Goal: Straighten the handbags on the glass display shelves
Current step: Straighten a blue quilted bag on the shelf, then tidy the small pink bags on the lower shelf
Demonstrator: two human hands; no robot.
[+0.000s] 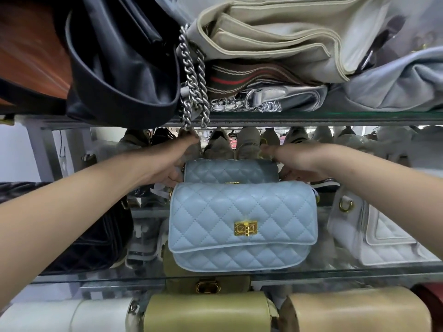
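Both hands are in on the middle glass shelf (359,272), one on each end of the rear blue bag (230,171).
- Left hand (176,164): at that bag's left end, upper edge just under the chain (194,92) hanging off the top shelf (335,119). Fingers are mostly hidden, so I can't tell if it's grasping or just touching.
- Right hand (296,164): at the bag's right end, fingers (288,176) against the side. Can't tell if it's gripping either.
- Rear blue bag: upright, facing out, directly behind the front blue bag (242,212) and touching it or nearly so. Only its top half shows.
- Front blue bag: at the shelf's front edge, gold clasp (246,228) facing out, tilted slightly. Neither hand is on it.
- Neighbours: black quilted bag (84,248) to the left, white bag (383,236) to the right, both apart from the blue pair.
- Top shelf: black bag (124,63) and beige bag (275,39), slumped.
- Shelf below: olive bag (206,312) and tan bag (354,312), side by side.
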